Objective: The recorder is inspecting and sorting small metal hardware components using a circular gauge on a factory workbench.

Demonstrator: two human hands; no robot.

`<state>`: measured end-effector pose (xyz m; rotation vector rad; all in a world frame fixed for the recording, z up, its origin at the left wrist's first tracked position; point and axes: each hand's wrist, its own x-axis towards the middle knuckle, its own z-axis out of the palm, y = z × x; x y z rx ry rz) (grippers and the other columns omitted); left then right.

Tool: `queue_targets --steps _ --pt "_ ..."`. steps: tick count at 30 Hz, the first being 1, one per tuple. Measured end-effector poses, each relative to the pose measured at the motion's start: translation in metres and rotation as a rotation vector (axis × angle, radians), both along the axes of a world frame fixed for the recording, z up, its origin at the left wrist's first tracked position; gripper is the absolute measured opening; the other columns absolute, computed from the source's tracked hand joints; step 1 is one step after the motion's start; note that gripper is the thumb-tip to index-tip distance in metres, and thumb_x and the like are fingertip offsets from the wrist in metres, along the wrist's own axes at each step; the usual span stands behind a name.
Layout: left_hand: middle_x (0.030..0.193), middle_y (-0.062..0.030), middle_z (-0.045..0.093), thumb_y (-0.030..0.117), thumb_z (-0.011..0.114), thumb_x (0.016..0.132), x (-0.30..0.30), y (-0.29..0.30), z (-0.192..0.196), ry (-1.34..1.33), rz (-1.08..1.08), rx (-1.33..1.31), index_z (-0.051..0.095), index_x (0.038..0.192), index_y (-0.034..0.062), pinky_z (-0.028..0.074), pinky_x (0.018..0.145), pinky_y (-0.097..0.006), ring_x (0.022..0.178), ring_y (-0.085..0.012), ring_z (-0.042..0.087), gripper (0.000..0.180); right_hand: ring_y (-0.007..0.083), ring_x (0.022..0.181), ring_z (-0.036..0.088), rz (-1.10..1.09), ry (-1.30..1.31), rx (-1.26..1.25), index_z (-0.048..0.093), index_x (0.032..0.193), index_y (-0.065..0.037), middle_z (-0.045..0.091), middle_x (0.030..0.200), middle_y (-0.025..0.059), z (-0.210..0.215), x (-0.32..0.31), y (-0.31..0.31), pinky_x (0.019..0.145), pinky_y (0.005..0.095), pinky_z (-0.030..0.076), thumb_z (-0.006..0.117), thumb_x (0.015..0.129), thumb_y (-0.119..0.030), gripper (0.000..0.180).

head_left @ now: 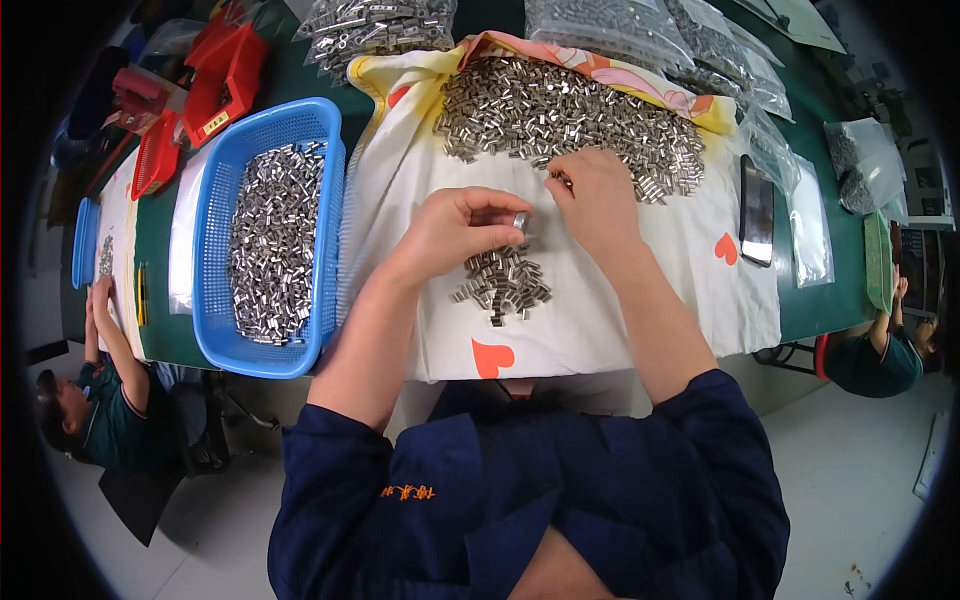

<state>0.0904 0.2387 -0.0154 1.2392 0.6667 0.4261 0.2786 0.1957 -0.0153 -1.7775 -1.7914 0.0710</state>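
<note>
On a white cloth (pixel 640 320) with a patterned edge, a large pile of short shiny metal cylinders (pixel 560 105) spreads across the far side. My left hand (pixel 455 230) pinches a metal cylinder (pixel 520 221) between thumb and fingers, above a smaller heap of the same cylinders (pixel 503 285). To its right, my right hand (pixel 597 200) is at the near edge of the large pile, thumb and fingertips closed together. A small dark bit shows at those fingertips, too small to name.
A blue plastic basket (pixel 208 250) full of cylinders stands on the left. Red bins (pixel 225 75) and bagged metal parts (pixel 380 25) sit farther back. At right lie a phone (pixel 757 210) and clear bags (pixel 812 225). Co-workers sit at both sides.
</note>
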Motion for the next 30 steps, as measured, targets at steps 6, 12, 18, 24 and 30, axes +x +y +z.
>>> queue_targets --steps 6,12,18,24,30 --pt "0.083 0.0004 0.059 0.001 0.065 0.073 0.000 0.002 0.000 -0.025 0.020 0.043 0.061 0.099 0.0006 0.046 0.066 -0.017 0.073 -0.0044 0.055 0.027 0.0204 0.074 0.054 0.015 -0.122 0.029 0.062 0.076 -0.007 0.058 0.073 0.0051 0.004 -0.004 -0.002 0.069 0.0332 0.043 0.063 0.070 -0.011 0.008" --pt "0.097 -0.0078 0.061 -0.005 0.060 0.075 -0.003 0.006 -0.001 -0.113 0.149 -0.062 0.055 0.106 -0.0024 0.046 0.077 -0.023 0.086 -0.0112 0.057 0.032 0.0119 0.068 0.057 0.254 0.878 -0.312 0.062 0.080 -0.003 0.061 0.075 0.0044 0.017 -0.010 -0.010 0.062 0.0239 0.045 0.062 0.071 -0.006 0.009" --pt "0.091 -0.0076 0.062 -0.003 0.062 0.075 -0.003 0.006 -0.001 -0.161 0.166 -0.058 0.056 0.102 -0.0039 0.047 0.073 -0.021 0.081 -0.0112 0.059 0.028 0.0103 0.068 0.054 0.219 0.674 -0.191 0.062 0.076 -0.001 0.060 0.074 0.0034 0.021 -0.020 -0.014 0.063 0.0224 0.042 0.064 0.069 -0.002 0.007" --pt "0.092 -0.0084 0.062 -0.002 0.062 0.075 -0.004 0.006 0.000 -0.139 0.152 -0.063 0.057 0.104 -0.0041 0.047 0.074 -0.022 0.082 -0.0115 0.059 0.030 0.0162 0.066 0.056 0.237 0.600 -0.155 0.063 0.076 -0.004 0.060 0.073 0.0059 0.022 -0.020 -0.015 0.060 0.0262 0.046 0.063 0.069 -0.007 0.008" --pt "0.092 -0.0091 0.062 -0.002 0.062 0.074 -0.007 0.009 -0.003 -0.127 0.134 -0.069 0.056 0.104 -0.0044 0.047 0.075 -0.022 0.082 -0.0118 0.059 0.030 0.0121 0.067 0.054 0.215 0.589 -0.187 0.064 0.077 -0.003 0.060 0.074 0.0042 0.025 -0.023 -0.016 0.061 0.0237 0.042 0.064 0.068 -0.002 0.009"
